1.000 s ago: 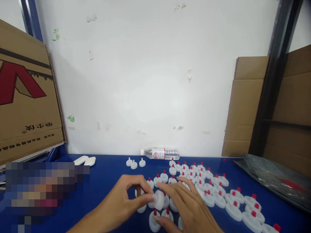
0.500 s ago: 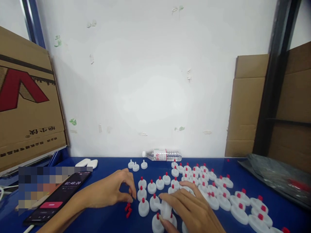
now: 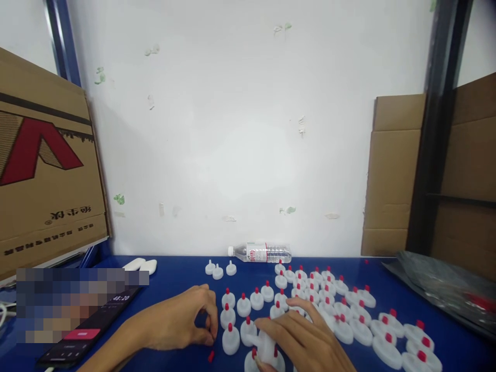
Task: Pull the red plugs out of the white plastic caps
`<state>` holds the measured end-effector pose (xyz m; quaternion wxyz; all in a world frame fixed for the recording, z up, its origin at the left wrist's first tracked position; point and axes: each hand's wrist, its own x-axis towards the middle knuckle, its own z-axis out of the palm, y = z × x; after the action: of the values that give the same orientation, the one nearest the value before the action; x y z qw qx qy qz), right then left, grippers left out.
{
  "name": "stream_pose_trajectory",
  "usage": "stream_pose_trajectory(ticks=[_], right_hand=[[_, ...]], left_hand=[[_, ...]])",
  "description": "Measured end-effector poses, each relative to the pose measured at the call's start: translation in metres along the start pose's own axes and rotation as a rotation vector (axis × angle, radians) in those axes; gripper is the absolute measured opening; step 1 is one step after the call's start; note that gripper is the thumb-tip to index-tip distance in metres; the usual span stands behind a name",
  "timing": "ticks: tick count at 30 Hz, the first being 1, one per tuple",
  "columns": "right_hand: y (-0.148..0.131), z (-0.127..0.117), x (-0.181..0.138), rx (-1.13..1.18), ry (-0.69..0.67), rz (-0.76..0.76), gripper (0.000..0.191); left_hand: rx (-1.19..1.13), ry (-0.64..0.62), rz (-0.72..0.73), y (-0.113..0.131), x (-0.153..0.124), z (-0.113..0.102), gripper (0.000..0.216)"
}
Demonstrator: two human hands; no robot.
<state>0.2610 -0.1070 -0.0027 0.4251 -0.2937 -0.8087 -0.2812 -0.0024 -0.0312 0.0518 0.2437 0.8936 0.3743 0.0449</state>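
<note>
Many white plastic caps with red tips (image 3: 333,302) stand in rows on the blue table (image 3: 174,284). My right hand (image 3: 306,341) is closed round a white cap (image 3: 264,343) near the bottom edge; the cap lies sideways in my fingers. My left hand (image 3: 176,323) rests on the table left of the rows with thumb and fingers pinched together. What it pinches is too small to make out. A loose red tip (image 3: 211,356) lies on the table just below that hand. Three white caps without red tips (image 3: 217,269) stand further back.
A clear water bottle (image 3: 259,252) lies against the white wall. A phone (image 3: 83,333) with a running timer lies at the left. Cardboard boxes stand left (image 3: 42,170) and right (image 3: 391,175). A dark plastic bag (image 3: 445,287) lies at the right. Two white oval pieces (image 3: 139,265) lie back left.
The left hand has let go of the cap the hands held together, moved left to the loose red tips and pinched there. The right hand keeps the cap. The view shifted slightly.
</note>
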Motion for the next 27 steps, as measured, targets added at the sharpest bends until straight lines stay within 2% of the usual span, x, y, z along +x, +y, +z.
stream_pose_trajectory(ticks=[5,8,14,20,27], right_hand=[[0.000,0.000,0.004,0.006,0.028,0.002,0.024],[0.001,0.001,0.004,-0.003,0.039,0.009,0.026],[0.002,0.006,0.001,-0.048,0.067,0.010,0.032],[0.001,0.008,0.000,-0.073,0.102,0.026,0.031],[0.002,0.004,0.000,-0.051,0.071,0.016,0.026]], left_hand=[[-0.004,0.212,-0.024,0.010,-0.004,0.003,0.009],[-0.040,0.292,0.036,0.016,0.000,0.011,0.015],[-0.224,0.303,0.268,0.025,0.010,0.036,0.020],[-0.374,0.336,0.273,0.026,0.010,0.039,0.023],[-0.331,0.329,0.288,0.028,0.014,0.040,0.024]])
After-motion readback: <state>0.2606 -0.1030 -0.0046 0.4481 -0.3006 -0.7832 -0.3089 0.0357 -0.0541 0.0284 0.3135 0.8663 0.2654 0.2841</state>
